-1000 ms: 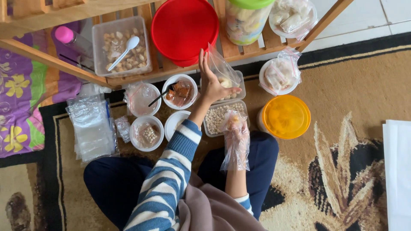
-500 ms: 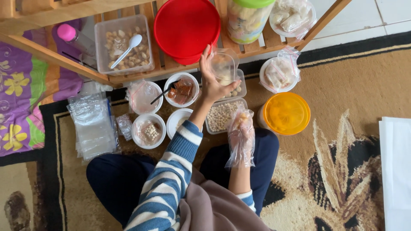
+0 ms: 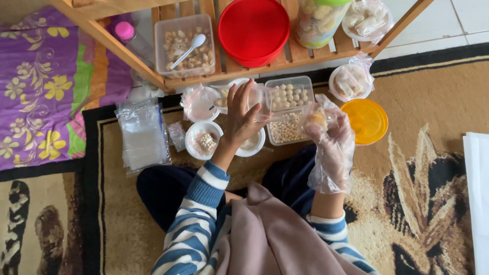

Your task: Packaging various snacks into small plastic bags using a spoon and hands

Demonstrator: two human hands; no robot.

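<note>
A small clear bag (image 3: 262,99) was held just above the middle of the frame, over the white bowls on the rug. The left hand (image 3: 239,116) gripped it, the thumb and fingers closed on its edge while the other fingers stood spread and upright. The right hand (image 3: 328,133) was to the right of the bag and wore a loose plastic glove (image 3: 333,163); its fingers were curled around a small yellowish snack (image 3: 318,118), close to the mouth of the bag. I could not tell if the snack touched the bag. Right behind the bag stood two clear tubs of pale round balls (image 3: 289,94), one above the other. Below the left hand was a white bowl (image 3: 253,143), and to its left another bowl with small beans in a bag (image 3: 204,141). Higher to the left was a bowl with an empty-looking bag (image 3: 198,103). At the left side of the rug (image 3: 417,168) lay a stack of clear bags (image 3: 141,133). To the right of the gloved hand stood an orange lid (image 3: 364,121), and above it a bowl with wrapped white pieces (image 3: 349,81). At the top of the frame a wooden rack (image 3: 122,51) carried a tub of nuts with a white spoon (image 3: 184,46), a red lid (image 3: 253,29), a jar (image 3: 320,23) and a bottle with pink cap (image 3: 127,34). A purple flowered cloth (image 3: 35,91) filled the upper left.
</note>
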